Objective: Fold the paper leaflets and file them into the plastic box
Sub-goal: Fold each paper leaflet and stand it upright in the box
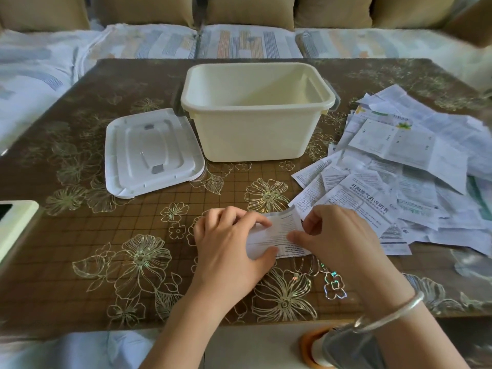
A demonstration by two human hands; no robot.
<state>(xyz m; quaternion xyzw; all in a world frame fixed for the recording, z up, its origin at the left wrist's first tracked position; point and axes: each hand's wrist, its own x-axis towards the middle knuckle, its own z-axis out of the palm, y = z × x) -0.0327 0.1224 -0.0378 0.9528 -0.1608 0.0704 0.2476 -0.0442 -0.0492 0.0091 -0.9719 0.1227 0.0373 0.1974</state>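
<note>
On the near part of the brown, flower-patterned table [80, 235], a person is holding one small printed leaflet [282, 235] between both hands, low over the tabletop. The left hand [229, 243] is gripping the leaflet's left part, fingers curled over the top and thumb pressing at the near edge. The right hand [338, 235] is pinching the right side, with a silver bangle [394, 310] sitting on its wrist. The far right corner of the paper is curling upward.

Farther back, at the table's middle, the cream plastic box [255, 134] is standing open, and no paper is showing inside it. Its white lid [151, 153] is lying flat just to the left, its edge touching or nearly touching the box. A loose pile of leaflets [415, 166] is spreading over the table's right side, near the right hand. A sofa [247, 41] with a striped cover is running along the far edge.
</note>
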